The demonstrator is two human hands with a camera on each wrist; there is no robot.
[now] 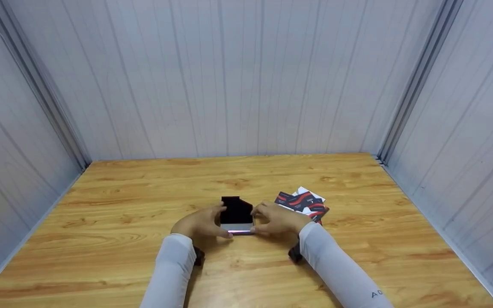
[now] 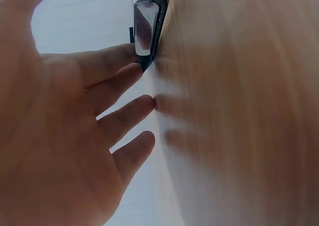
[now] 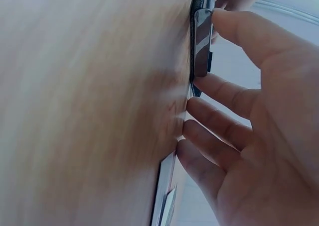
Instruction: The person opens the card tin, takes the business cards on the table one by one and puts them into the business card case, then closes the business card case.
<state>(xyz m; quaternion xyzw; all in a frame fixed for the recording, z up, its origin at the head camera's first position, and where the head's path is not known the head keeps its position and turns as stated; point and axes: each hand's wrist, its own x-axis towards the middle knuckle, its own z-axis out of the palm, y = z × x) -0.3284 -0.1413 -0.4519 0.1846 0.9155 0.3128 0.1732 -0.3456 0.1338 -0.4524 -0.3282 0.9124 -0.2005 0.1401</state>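
A card holder with a black inside and a shiny silver strip along its near edge lies on the table between the hands. My left hand holds its left side, thumb at the near edge and index finger farther back. On the right side, my right hand grips it with thumb and index finger. In the right wrist view, the thumb and index finger meet the silver end of the holder, while the other fingertips reach down to the tabletop. The left wrist view shows the holder's other shiny end against the fingers.
Just right of the right hand lies a loose fan of black, red and white cards. The wood-grain table is bounded by pale panel walls at the back and both sides.
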